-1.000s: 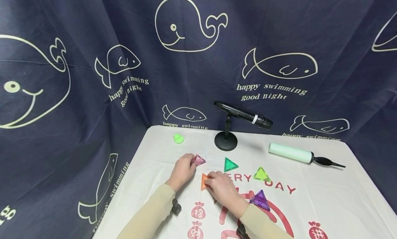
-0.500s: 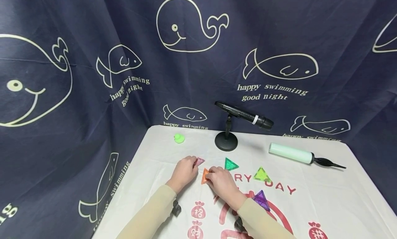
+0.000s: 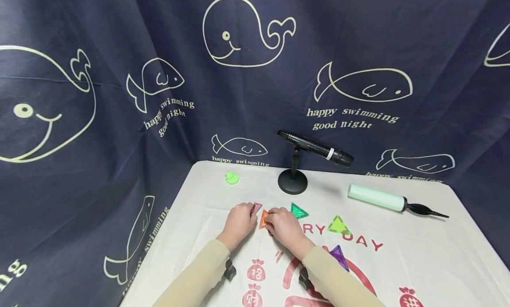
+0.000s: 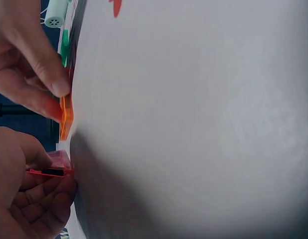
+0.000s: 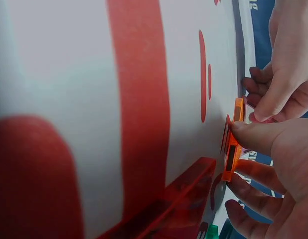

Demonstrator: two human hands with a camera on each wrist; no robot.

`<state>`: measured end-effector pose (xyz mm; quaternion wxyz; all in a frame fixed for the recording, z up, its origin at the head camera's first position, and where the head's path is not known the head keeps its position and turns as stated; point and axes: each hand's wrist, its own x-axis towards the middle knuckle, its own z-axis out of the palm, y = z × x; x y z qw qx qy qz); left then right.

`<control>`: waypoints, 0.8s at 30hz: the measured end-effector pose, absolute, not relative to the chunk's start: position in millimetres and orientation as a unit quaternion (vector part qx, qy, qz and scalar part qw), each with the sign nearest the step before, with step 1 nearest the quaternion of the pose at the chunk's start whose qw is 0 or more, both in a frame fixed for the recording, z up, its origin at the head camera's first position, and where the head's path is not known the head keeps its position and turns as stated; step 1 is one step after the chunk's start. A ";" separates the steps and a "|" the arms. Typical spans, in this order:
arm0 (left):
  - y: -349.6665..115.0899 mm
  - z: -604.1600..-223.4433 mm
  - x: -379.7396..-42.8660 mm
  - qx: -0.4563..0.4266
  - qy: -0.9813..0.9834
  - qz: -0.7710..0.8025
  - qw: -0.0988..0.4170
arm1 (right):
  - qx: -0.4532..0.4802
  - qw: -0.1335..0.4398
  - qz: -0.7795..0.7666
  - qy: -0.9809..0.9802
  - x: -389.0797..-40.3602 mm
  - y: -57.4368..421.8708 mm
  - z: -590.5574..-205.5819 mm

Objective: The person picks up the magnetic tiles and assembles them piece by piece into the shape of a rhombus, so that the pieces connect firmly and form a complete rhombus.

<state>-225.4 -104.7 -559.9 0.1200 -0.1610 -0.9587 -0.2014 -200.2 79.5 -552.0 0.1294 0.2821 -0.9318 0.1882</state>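
Observation:
My left hand (image 3: pixel 239 220) pinches a pink translucent triangular magnetic tile (image 3: pixel 257 207) between thumb and fingers. In the left wrist view that pink tile (image 4: pixel 58 158) is raised on edge, the curled fingers below it. Just to its right, my right hand (image 3: pixel 283 227) pinches an orange triangular magnetic tile (image 3: pixel 263 219). The right wrist view has the thumb on one face of the orange tile (image 5: pixel 238 112) and fingers behind it, partly hidden. The two tiles are close together, with a narrow gap between them in the head view.
Flat on the white tablecloth (image 3: pixel 207 200) lie a green tile (image 3: pixel 298 211), a yellow-green tile (image 3: pixel 338 226) and a purple tile (image 3: pixel 339 256) beside the right sleeve. Farther back are a green toy duck (image 3: pixel 232 178), a microphone on a stand (image 3: pixel 292 181) and a pale green pump (image 3: pixel 376 197).
My right hand has carried the orange tile away from me, nearer the pink one. The pink tile has been tipped up from a flatter position by my left hand.

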 end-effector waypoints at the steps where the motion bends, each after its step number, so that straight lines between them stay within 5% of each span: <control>1: -104.1 -560.6 -225.7 -0.160 -0.959 -0.200 0.122 | 0.281 0.125 0.193 -0.932 -201.8 79.2 -551.7; 10: -99.6 -562.3 -228.1 -0.166 -0.954 -0.196 0.152 | 0.266 0.103 0.215 -0.934 -214.0 75.7 -549.8; 24: -97.1 -565.3 -226.0 -0.156 -0.960 -0.192 0.132 | 0.255 0.109 0.186 -0.942 -224.8 68.0 -552.7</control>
